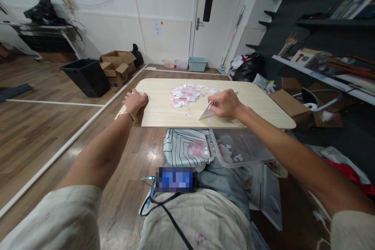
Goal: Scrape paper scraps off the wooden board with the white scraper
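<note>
My left hand (pixel 135 100) grips the left edge of a small pale wooden table (pixel 158 115), its thumb toward the tabletop. Closed around a thin, flat greyish card (pixel 205 113), my right hand (pixel 225 102) is low over the right half of the table. One pointed corner of the card reaches down to the tabletop, and most of it is hidden by the fingers. Left of the card lies a loose pile of white and pink paper scraps (pixel 186 94), with a few stray bits (pixel 189 114) nearer me.
Below the table's near edge, a clear plastic bin (pixel 243 162) holds white scraps, beside a striped cloth (pixel 178 144) on my lap. A phone (pixel 175 179) lies against me. A black bin (pixel 86 78) and cardboard boxes (pixel 117 66) stand left; shelves (pixel 322 62) line the right.
</note>
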